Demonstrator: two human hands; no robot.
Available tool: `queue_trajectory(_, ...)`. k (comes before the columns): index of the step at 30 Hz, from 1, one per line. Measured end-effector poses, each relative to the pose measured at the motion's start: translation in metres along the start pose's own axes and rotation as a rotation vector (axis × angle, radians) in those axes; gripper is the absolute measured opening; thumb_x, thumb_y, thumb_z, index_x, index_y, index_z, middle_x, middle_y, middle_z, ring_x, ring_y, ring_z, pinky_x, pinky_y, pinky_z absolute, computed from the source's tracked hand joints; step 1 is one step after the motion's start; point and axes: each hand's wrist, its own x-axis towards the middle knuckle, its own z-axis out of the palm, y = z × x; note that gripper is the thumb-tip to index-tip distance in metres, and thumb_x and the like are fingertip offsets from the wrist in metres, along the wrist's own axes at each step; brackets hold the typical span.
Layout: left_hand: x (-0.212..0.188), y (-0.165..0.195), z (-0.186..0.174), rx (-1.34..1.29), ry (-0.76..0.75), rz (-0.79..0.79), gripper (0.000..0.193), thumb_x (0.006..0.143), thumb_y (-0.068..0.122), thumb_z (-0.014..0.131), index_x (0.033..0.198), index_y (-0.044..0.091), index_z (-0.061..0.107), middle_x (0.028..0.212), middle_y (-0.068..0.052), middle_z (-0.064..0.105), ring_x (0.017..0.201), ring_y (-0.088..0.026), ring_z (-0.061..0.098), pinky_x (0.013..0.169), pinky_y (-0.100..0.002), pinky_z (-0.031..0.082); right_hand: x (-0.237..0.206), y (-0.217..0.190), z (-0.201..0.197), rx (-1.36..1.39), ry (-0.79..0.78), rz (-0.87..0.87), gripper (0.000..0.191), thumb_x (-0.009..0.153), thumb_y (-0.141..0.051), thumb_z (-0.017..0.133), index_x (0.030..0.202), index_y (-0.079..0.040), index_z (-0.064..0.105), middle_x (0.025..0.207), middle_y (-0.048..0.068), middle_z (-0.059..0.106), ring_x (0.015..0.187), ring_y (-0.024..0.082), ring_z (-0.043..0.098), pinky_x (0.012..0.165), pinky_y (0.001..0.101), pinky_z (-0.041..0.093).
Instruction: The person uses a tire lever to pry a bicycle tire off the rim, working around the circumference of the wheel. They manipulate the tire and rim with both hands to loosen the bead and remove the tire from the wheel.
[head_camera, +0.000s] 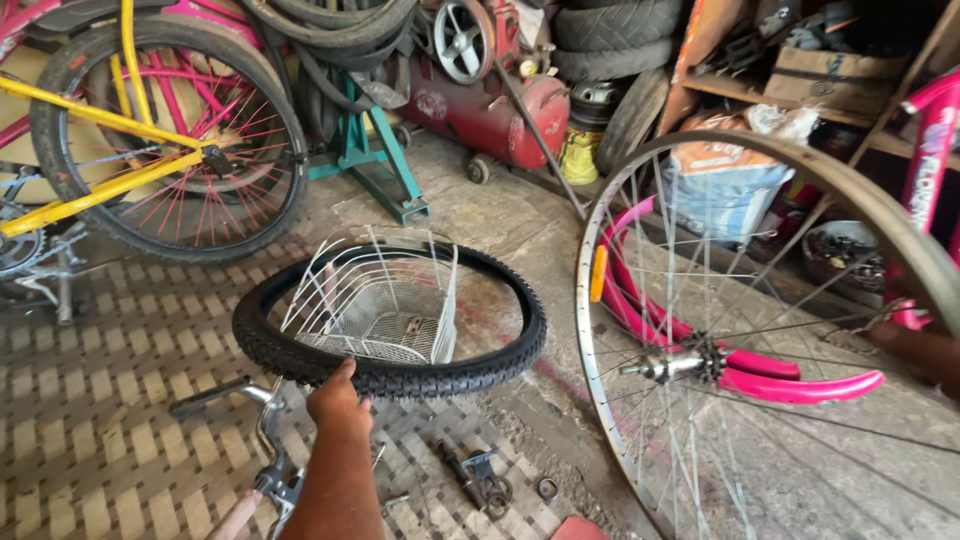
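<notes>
While the left hand (337, 398) is closing its fingers on the near edge of the black tyre (390, 375), that tyre is lying flat on the concrete floor (500, 225) with a white wire basket (375, 300) sitting inside its ring. The right hand (905, 335) (only partly in view at the frame's edge) is reaching to the bare spoked wheel rim (800, 160), which is standing upright beside the tyre; whether its fingers are gripping cannot be told. A pink mudguard (790, 385) is lying behind the spokes.
</notes>
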Motion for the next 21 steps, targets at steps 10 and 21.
queue_trajectory(10,-0.027,0.039,0.078,-0.022,-0.338,0.682,0.059,0.084,-0.006,0.069,0.137,0.002,0.046,0.127,-0.013,0.062,0.109,-0.028,0.065,0.092,-0.041,0.054,-0.019,-0.013,-0.016,-0.016,0.059,-0.042,0.057,0.081,-0.016,0.081,0.134,-0.003,0.069,0.099,0.018,0.071,0.09,0.026,0.069,0.08,0.0369,0.053)
queue_trajectory(21,-0.24,-0.009,0.189,-0.21,-0.89,0.61,0.043,0.089,0.001,0.068,0.129,0.004,0.054,0.11,-0.005,0.064,0.094,-0.016,0.06,0.083,-0.032,0.049,-0.084,-0.086,-0.05,-0.307,0.172,0.093,0.048,0.081,-0.035,0.082,0.115,-0.003,0.072,0.078,0.012,0.068,0.067,0.021,0.064,0.066,0.0409,0.05)
